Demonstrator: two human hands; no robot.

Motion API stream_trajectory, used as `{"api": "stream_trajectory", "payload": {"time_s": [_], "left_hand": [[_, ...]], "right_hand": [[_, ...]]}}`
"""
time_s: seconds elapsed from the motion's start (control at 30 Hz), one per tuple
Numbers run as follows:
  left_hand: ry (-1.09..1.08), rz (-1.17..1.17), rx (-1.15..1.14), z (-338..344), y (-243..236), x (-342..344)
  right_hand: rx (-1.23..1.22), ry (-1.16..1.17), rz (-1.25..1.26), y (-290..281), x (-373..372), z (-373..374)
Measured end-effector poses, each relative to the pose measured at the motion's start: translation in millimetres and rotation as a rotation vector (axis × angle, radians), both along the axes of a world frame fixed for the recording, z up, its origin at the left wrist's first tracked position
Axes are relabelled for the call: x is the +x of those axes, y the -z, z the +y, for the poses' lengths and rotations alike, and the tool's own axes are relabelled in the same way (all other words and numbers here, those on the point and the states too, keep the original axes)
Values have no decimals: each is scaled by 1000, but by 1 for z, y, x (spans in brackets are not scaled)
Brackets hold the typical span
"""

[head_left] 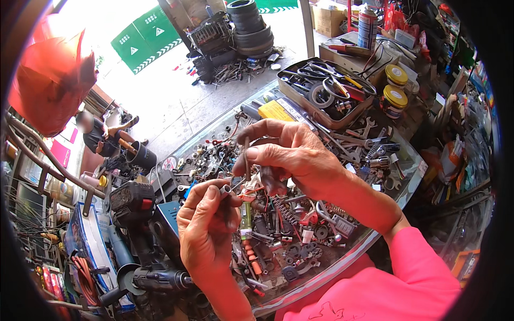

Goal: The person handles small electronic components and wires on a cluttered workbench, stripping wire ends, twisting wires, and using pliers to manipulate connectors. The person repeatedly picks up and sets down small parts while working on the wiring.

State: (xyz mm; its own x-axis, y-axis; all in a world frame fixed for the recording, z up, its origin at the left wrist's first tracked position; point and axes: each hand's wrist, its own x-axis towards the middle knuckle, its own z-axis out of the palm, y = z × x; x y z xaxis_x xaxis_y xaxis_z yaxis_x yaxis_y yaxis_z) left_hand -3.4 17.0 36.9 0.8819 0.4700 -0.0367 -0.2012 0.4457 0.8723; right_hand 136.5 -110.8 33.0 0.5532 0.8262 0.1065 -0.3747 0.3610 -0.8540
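My left hand (206,227) is closed, pinching a small grey metal sleeve (225,191) between thumb and fingertips, its round open end showing. To its right and a little higher, my right hand (297,158) grips a thin, dark, rusty-looking rod (248,170) between thumb and forefinger. The rod stands nearly upright, its lower end close to the sleeve; whether the two touch I cannot tell. Both hands are above a glass-topped table (369,243) covered with loose parts. Beneath them lie a coil spring (284,209), an orange ribbed handle (251,257) and small metal fittings.
A metal tray of tools (329,115) stands at the table's far side, with yellow-lidded tins (395,96) to its right. A cordless drill (131,206) and an angle grinder (155,279) lie at left. Farther off are a seated person (96,134) and stacked tyres (249,32).
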Motion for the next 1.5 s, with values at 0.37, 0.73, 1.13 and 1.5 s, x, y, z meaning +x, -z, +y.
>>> {"api": "stream_trajectory", "payload": {"time_s": [0.37,0.73,1.13,1.5], "left_hand": [[37,-26,-36,4,7,0],[70,-75,-74,4,5,-2],[-55,60,289,1,-12,-14],[-85,63,230,-1,-12,-8]], "right_hand": [[41,123,-104,-5,-17,1],[16,135,-230,-4,-18,2],[-137,132,-665,-4,-22,-1],[-204,46,-581,-3,-24,-2]]}}
